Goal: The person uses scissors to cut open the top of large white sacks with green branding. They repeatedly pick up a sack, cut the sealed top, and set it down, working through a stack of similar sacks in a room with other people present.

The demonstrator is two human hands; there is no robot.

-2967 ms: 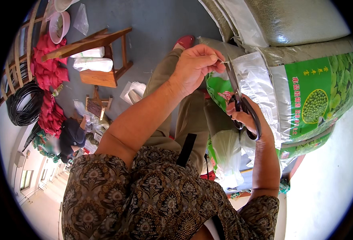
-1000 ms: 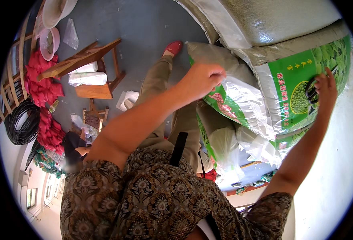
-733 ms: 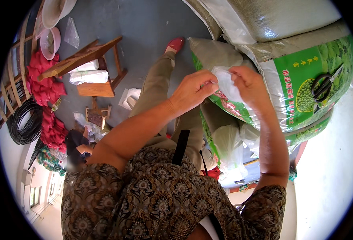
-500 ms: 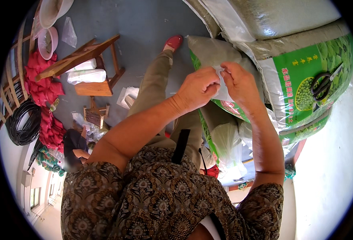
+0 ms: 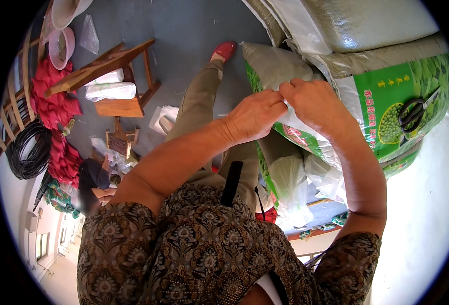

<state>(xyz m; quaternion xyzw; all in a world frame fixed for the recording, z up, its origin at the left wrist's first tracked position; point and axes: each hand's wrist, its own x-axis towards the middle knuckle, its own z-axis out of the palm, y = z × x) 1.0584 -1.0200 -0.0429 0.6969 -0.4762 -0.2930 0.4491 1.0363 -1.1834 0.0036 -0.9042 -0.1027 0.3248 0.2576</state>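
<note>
In front of me, my left hand [image 5: 255, 115] and my right hand [image 5: 316, 105] meet with their fingertips together. Both are closed on a thin translucent plastic bag [image 5: 294, 120], which shows just under the fingers; the exact pinch is hidden behind my knuckles. Beneath them lies a filled sack [image 5: 274, 63] with a green printed side. To the right, a large full sack [image 5: 382, 96] printed in green and white bulges up. Black-handled scissors [image 5: 412, 117] rest on its side, apart from my right hand.
Big clear-wrapped sacks [image 5: 372, 25] are stacked at the far right. On the left, a wooden chair [image 5: 120, 107] bears white plastic rolls [image 5: 111, 91]. Beyond it are red net bags [image 5: 54, 96], a pink basin [image 5: 68, 43] and a black hose coil [image 5: 30, 150]. A person [image 5: 93, 178] sits at lower left.
My right hand has turned over, its back now showing, and its elbow has swung outward to the right. Less of the plastic shows between the hands. My left hand has shifted slightly right.
</note>
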